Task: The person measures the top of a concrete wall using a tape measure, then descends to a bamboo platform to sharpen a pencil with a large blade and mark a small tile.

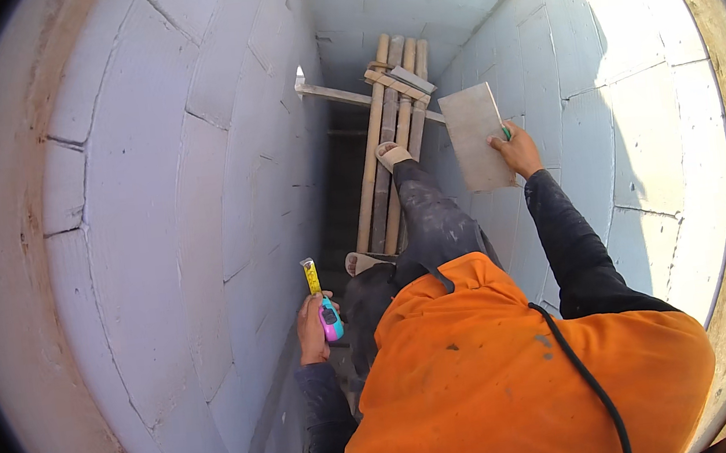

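Note:
At the lower left, my left hand [310, 331] is closed around a pink and turquoise tape measure [330, 321]. A short length of its yellow blade sticks up from the case, near the left wall. Farther to the right, my right hand [521, 151] grips a flat, greyish-beige rectangular board [471, 134] by its right edge. A small green item [507, 132] shows between that hand and the board; its kind is too small to make out. The board is held in front of the right wall, and I cannot tell whether it touches it.
My sandalled feet stand on a narrow platform of round wooden poles [371, 177], tied near the far end and resting on a crossbar [336, 96]. Pale block walls rise left [149, 213] and right [638, 144]. A dark drop shows beside the poles.

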{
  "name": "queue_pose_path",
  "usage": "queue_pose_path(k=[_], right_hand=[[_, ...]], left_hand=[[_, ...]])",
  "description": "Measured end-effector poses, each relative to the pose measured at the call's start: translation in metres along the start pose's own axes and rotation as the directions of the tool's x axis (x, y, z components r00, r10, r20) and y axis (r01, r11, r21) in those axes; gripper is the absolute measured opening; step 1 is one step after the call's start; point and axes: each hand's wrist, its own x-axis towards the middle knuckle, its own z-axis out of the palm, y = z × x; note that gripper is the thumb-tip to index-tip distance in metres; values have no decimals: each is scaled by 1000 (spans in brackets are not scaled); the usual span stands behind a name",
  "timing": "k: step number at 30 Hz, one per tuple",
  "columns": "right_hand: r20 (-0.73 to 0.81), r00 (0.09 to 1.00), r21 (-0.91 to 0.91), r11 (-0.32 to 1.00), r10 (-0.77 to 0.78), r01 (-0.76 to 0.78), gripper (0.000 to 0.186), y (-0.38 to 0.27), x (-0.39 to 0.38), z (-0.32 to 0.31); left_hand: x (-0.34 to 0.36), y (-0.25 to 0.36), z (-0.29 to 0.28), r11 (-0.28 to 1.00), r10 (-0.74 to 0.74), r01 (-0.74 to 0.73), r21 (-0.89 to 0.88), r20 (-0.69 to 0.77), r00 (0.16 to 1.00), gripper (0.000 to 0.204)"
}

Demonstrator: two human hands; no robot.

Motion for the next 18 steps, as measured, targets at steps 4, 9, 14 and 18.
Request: queue_pose_path(k=[4, 9, 14, 18], right_hand=[[72, 997, -146, 989, 39, -28, 54, 19, 95, 10], [206, 973, -246, 968, 106, -53, 51, 44, 197, 44], [309, 930, -291, 951, 199, -107, 53, 78, 296, 108], [446, 876, -273, 960, 185, -64, 47, 87, 363, 156]], left_hand=[[67, 37, 47, 993, 8, 1, 117, -70, 998, 38], [140, 81, 124, 992, -39, 13, -123, -205, 978, 34], [238, 97, 191, 946, -88, 41, -321, -134, 987, 30], [347, 86, 233, 992, -119, 113, -61, -107, 987, 29]])
